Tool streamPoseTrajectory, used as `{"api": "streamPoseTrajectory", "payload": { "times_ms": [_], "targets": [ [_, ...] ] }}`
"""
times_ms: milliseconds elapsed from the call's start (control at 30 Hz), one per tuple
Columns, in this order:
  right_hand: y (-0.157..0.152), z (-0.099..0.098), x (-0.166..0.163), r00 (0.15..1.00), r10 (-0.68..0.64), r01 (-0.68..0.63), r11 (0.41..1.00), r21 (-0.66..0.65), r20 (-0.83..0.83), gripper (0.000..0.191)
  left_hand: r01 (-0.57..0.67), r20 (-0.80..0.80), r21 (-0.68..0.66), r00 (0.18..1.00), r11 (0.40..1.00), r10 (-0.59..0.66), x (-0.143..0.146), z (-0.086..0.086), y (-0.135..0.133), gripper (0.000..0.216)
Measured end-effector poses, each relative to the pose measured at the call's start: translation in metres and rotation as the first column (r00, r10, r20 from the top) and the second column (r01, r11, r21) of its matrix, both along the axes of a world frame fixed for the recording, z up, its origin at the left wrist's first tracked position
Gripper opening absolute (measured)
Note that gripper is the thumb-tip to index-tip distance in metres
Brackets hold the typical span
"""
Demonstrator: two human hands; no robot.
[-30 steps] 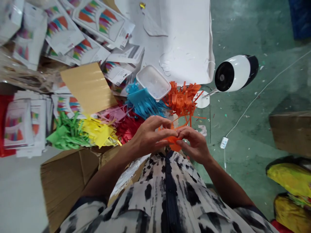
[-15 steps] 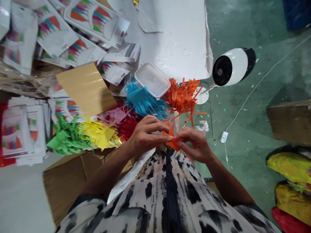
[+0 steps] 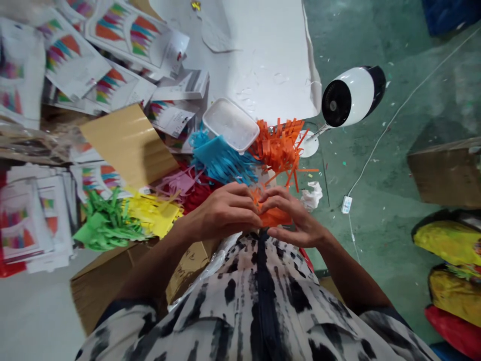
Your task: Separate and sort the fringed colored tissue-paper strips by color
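An orange fringed paper tassel (image 3: 276, 216) is between my two hands, in front of the patterned shirt. My left hand (image 3: 225, 211) is closed, its fingertips pinching the tassel's left edge. My right hand (image 3: 300, 218) curls around the tassel from the other side, index finger arched above it and thumb below. The fingers cover part of the paper. Just beyond lie a heap of orange fringed paper (image 3: 280, 143) and a blue fringed bundle (image 3: 221, 158). A shallow clear plastic tub (image 3: 231, 124) stands behind the blue bundle.
Green fringe (image 3: 108, 220), yellow fringe (image 3: 152, 210) and pink fringe (image 3: 178, 180) lie to the left, by a tan card (image 3: 130, 145). Printed packages (image 3: 124, 35) are piled behind. A black-and-white fan (image 3: 353, 95) stands right, near a cable (image 3: 387, 128) and a cardboard box (image 3: 443, 173).
The orange tassel has shifted and shows a flatter, wider face. My right hand's fingers have arched over it and spread from the thumb. The view has turned slightly.
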State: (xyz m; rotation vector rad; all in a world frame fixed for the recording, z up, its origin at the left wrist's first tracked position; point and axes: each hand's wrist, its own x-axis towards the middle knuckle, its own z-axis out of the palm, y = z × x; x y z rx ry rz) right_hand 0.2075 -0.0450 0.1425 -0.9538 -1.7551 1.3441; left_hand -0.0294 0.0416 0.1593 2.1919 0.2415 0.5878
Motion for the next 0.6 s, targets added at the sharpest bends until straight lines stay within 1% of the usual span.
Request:
{"api": "streamPoseTrajectory", "payload": {
  "times_ms": [133, 200, 267, 333, 400, 467, 600],
  "targets": [
    [0.002, -0.007, -0.012, 0.995, 0.073, -0.076, 0.996, -0.052, -0.062, 0.047, 0.128, -0.034, -0.177, 0.990, 0.976, -0.136, -0.006, 0.006, 0.006, 0.021],
    [0.001, -0.011, -0.017, 0.993, 0.079, -0.085, 0.995, -0.060, -0.091, 0.043, 0.162, -0.066, -0.251, 0.981, 0.954, -0.184, -0.010, 0.008, 0.009, 0.026],
    [0.000, -0.015, -0.019, 0.992, 0.061, -0.069, 0.995, -0.070, -0.109, 0.037, 0.163, -0.092, -0.322, 0.975, 0.933, -0.202, -0.015, 0.009, 0.012, 0.026],
    [-0.001, -0.017, -0.017, 0.994, 0.030, -0.039, 0.996, -0.081, -0.108, 0.034, 0.123, -0.110, -0.381, 0.978, 0.916, -0.177, -0.020, 0.008, 0.015, 0.025],
    [0.000, -0.016, -0.013, 0.996, 0.018, -0.024, 0.998, -0.061, -0.085, 0.031, 0.062, -0.141, -0.410, 0.981, 0.910, -0.131, -0.026, 0.005, 0.019, 0.032],
    [0.000, -0.015, -0.006, 1.000, 0.001, -0.002, 1.000, -0.013, -0.026, 0.027, 0.043, -0.177, -0.414, 0.976, 0.909, -0.127, -0.031, 0.001, 0.022, 0.034],
    [-0.003, -0.011, 0.003, 0.987, -0.053, 0.040, 0.995, 0.089, 0.151, 0.017, 0.139, -0.217, -0.386, 0.947, 0.912, -0.236, -0.028, -0.006, 0.023, 0.017]
  ]
}}
